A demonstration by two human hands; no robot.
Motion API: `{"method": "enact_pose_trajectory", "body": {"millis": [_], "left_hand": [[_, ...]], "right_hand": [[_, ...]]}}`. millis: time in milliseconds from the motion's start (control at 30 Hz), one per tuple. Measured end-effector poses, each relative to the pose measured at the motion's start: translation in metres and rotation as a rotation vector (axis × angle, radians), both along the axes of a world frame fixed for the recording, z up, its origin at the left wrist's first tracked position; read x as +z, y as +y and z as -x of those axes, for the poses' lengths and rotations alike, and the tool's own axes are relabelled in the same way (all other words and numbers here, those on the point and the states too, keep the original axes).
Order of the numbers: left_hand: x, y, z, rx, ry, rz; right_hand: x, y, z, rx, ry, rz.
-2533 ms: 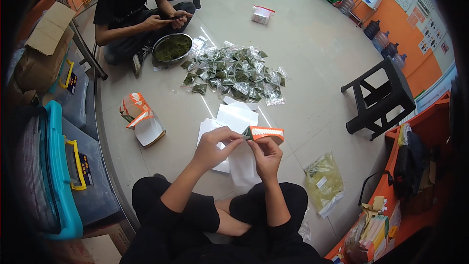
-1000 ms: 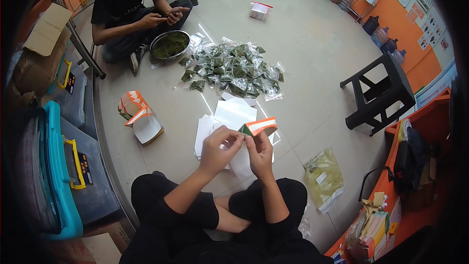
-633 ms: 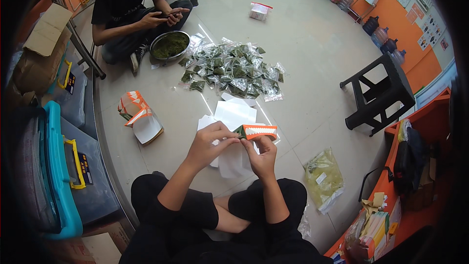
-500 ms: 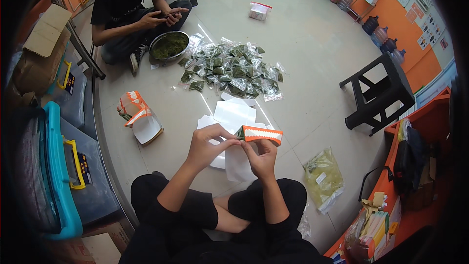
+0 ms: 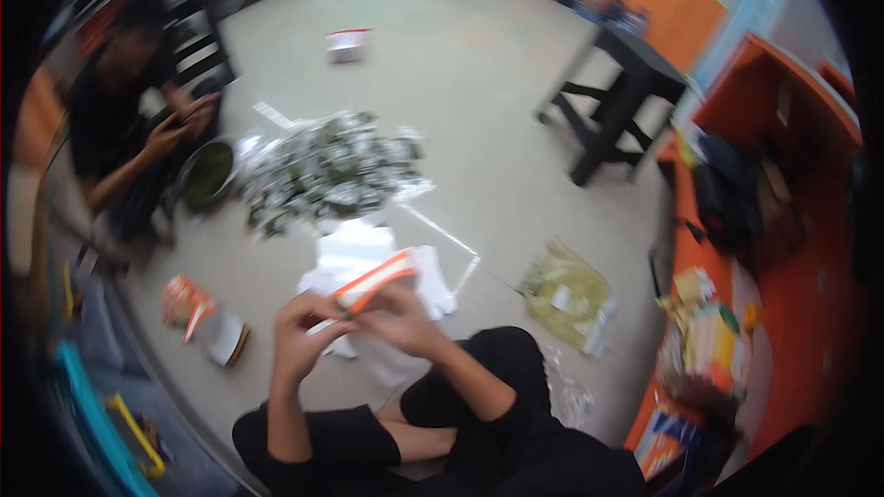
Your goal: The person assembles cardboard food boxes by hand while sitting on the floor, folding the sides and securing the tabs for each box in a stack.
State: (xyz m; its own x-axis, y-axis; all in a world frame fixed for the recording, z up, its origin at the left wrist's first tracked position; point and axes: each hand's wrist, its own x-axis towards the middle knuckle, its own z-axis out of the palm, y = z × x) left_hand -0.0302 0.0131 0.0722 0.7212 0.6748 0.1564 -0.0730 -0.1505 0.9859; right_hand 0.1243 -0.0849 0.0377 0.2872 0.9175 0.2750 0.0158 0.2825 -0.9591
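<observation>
In front of my crossed legs, both hands hold a small orange-and-white carton [image 5: 376,282] tilted up toward the right. My left hand [image 5: 302,329] pinches its lower left end, with fingers closed. The fingers of my right hand [image 5: 405,322] wrap round its lower side. Motion blur hides the fine detail at the fingertips. Beneath and beyond my hands, white card sheets [image 5: 354,244] lie on the floor. Further off spreads a heap of small clear packets [image 5: 331,166] with green contents. Several orange-and-white cartons [image 5: 221,336] lie to the left.
A person [image 5: 120,120] sits at the far left holding a phone, beside a metal bowl [image 5: 233,179] of green powder. A yellow-green plastic bag [image 5: 566,299] lies to my right. Beyond stands a black stool [image 5: 626,74]. An orange shelf [image 5: 645,405] edges the right side.
My view has swung right, so the floor things appear further left and the picture is blurred. The carton stays in both hands and now tilts more steeply.
</observation>
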Motion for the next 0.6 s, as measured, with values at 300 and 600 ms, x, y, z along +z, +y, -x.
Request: {"method": "enact_pose_trajectory", "body": {"millis": [300,600], "left_hand": [[-0.043,0.001,0.000,-0.007,-0.020,0.023],[-0.086,0.005,0.007,-0.164,0.021,0.256]], "right_hand": [[-0.008,0.009,-0.002,0.124,0.064,-0.092],[0.008,-0.018,0.007,-0.089,-0.238,0.025]]}}
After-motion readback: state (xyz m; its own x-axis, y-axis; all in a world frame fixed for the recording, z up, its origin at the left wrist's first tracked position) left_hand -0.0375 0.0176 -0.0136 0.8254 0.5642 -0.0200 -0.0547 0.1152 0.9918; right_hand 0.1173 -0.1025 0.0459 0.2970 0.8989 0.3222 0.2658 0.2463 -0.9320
